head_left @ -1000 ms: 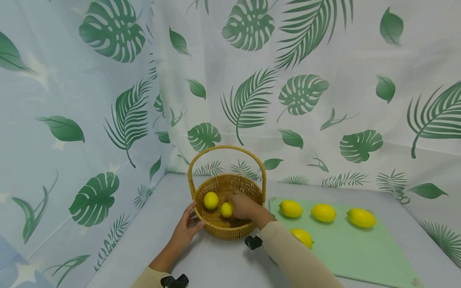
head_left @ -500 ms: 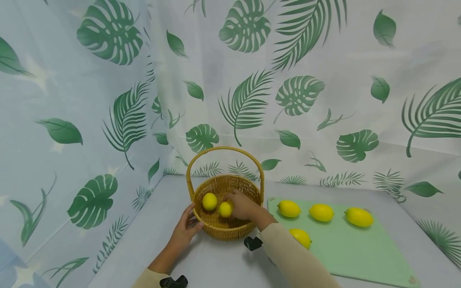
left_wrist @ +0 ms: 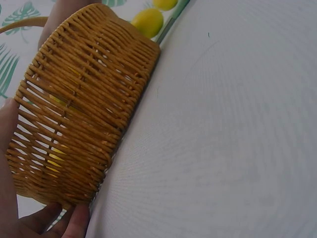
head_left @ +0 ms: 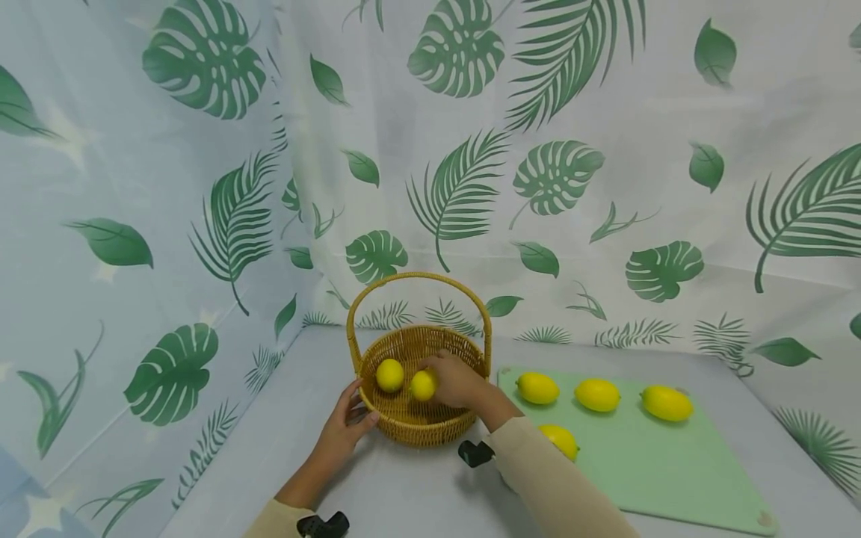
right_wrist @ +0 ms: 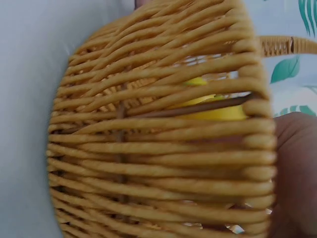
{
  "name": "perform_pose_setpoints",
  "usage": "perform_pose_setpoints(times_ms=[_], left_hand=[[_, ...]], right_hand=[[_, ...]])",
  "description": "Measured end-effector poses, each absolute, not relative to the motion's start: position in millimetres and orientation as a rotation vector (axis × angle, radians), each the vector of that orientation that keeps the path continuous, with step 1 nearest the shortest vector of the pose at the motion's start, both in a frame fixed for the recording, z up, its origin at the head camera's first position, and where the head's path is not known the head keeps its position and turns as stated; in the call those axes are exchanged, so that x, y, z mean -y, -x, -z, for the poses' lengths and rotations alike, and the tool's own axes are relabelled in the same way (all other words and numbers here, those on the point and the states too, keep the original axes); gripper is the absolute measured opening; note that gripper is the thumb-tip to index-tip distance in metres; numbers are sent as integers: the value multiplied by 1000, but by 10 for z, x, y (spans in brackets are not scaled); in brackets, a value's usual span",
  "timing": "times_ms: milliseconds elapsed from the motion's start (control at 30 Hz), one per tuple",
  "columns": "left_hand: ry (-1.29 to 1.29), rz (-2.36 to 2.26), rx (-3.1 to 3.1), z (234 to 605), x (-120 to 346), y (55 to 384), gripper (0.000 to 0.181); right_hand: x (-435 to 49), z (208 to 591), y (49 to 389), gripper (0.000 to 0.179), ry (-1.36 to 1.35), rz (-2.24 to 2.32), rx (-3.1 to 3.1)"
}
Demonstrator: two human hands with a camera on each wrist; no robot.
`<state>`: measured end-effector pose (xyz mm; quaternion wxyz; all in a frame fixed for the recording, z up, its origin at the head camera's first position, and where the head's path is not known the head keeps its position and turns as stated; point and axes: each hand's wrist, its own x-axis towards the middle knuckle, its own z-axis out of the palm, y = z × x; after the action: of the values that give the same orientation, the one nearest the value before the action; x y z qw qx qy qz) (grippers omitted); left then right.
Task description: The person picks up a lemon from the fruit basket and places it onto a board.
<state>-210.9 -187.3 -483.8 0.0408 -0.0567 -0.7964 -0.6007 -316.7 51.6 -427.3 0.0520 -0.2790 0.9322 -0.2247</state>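
A woven wicker basket (head_left: pixel 420 436) with a tall arched handle stands on the table. At its left side my left hand (head_left: pixel 341 432) holds the basket, thumb by the front rim; the left wrist view shows fingers (left_wrist: pixel 77 220) against the wicker. Inside the basket, my right hand (head_left: pixel 459 382) grips a lemon (head_left: pixel 421 385) from the right; some of its fingers are hidden. Another lemon (head_left: pixel 390 376) lies to the left in the basket. Through the weave, the right wrist view shows yellow lemon (right_wrist: pixel 218 113) beyond the basket wall.
A pale green cutting board (head_left: pixel 666 471) lies right of the basket. Along its far side are three lemons (head_left: pixel 597 395); a nearer lemon (head_left: pixel 560 441) is partly covered by my right sleeve (head_left: pixel 545 471). A leaf-printed curtain (head_left: pixel 572 90) encloses the back and left.
The lemon in my right hand has risen slightly inside the basket, and the hand with it. My left hand stays at the basket's side. The head view has shifted a little.
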Motion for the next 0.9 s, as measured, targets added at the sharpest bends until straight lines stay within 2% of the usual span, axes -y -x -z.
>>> perform_pose_setpoints(times_ms=[200, 500, 900], left_hand=[[175, 1831, 2445, 4815, 1869, 2103, 75], [141, 1824, 2401, 5117, 1926, 2269, 74], [153, 1791, 2392, 5129, 1924, 2281, 75]], right_hand=[[-504, 4182, 3129, 58, 904, 661, -2850], [-501, 4086, 3055, 57, 902, 678, -2830], [-575, 4047, 3025, 58, 886, 687, -2829]])
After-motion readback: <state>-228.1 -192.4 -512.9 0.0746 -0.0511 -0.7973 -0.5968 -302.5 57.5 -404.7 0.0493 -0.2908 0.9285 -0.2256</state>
